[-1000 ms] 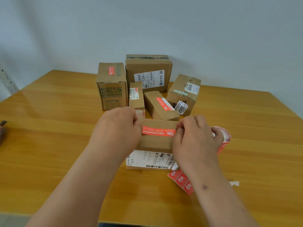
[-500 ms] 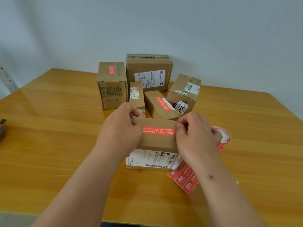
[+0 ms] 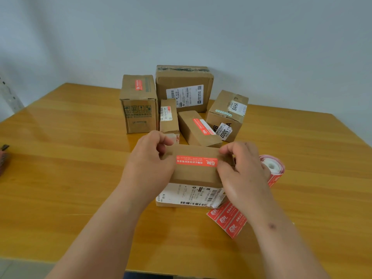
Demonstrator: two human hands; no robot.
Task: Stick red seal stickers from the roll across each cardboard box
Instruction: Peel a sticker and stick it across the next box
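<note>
A small cardboard box (image 3: 194,176) is tilted up near the table's front, with a red seal sticker (image 3: 196,161) lying across its top face. My left hand (image 3: 150,164) grips the box's left end, fingers curled over its edge. At the right end, my right hand (image 3: 240,170) holds the box beside the sticker's tip. Under it lies a flat box with a white shipping label (image 3: 189,195). The sticker roll (image 3: 271,165) stands to the right, its red strip (image 3: 227,219) trailing toward me.
Several more cardboard boxes stand at the back: a tall one with a red sticker (image 3: 138,103), a large one (image 3: 184,88), two narrow ones (image 3: 169,116) (image 3: 198,128) and a tilted one (image 3: 227,113). A dark object (image 3: 4,156) sits at the table's left edge.
The box has been tipped up and turned slightly, showing more of its top. Both hands slid outward from the sticker's ends to the box ends.
</note>
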